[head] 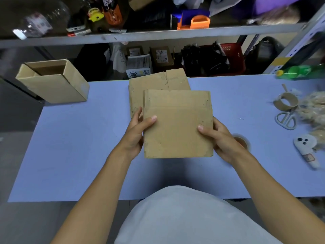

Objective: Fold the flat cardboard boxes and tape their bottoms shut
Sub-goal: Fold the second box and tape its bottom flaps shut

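A flat brown cardboard box (177,124) is held above the middle of the blue table (79,147). My left hand (136,134) grips its left edge, thumb on top. My right hand (218,138) grips its right edge the same way. Behind and under it, another flat cardboard box (158,81) lies on the table. A folded-up cardboard box (52,81) with its top open stands at the table's far left corner. A roll of tape (241,140) lies on the table just right of my right hand, partly hidden by it.
On the table's right side lie an empty tape core (285,103), white scissors (285,120), a white tool with dark dots (306,148), pale straw-like filler (313,108) and a green bottle (297,71). A cluttered metal shelf (140,35) runs behind the table.
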